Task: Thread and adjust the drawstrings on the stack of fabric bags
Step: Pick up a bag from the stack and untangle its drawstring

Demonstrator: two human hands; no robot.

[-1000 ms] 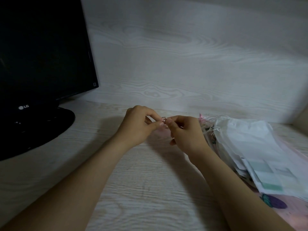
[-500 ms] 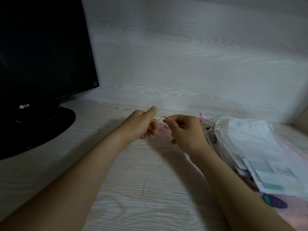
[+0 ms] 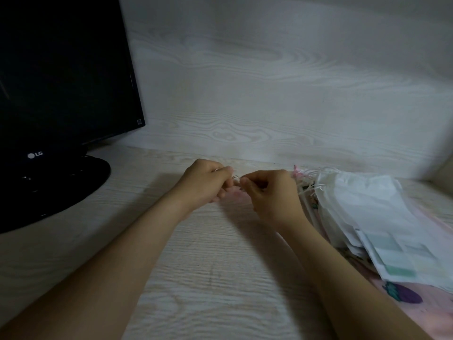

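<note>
A thin white drawstring point(image 3: 235, 178) runs between my two hands above the desk. My left hand point(image 3: 206, 184) pinches one end with curled fingers. My right hand point(image 3: 269, 192) pinches the other end between thumb and forefinger. Under and behind the hands lies a pale pink fabric bag point(image 3: 236, 195), mostly hidden. To the right sits the stack of fabric bags point(image 3: 367, 212), white on top, with loose white strings point(image 3: 311, 182) at its near-left end.
A black monitor point(image 3: 61, 77) on a round black base point(image 3: 56, 187) stands at the left. The pale wood-grain desk point(image 3: 208, 278) meets a matching back panel point(image 3: 269, 94). A pink bag with a purple print point(image 3: 404, 294) lies under the stack.
My left hand drew the string out to the left with its forefinger raised, then curled back and closed in toward my right hand. The right hand stayed in place.
</note>
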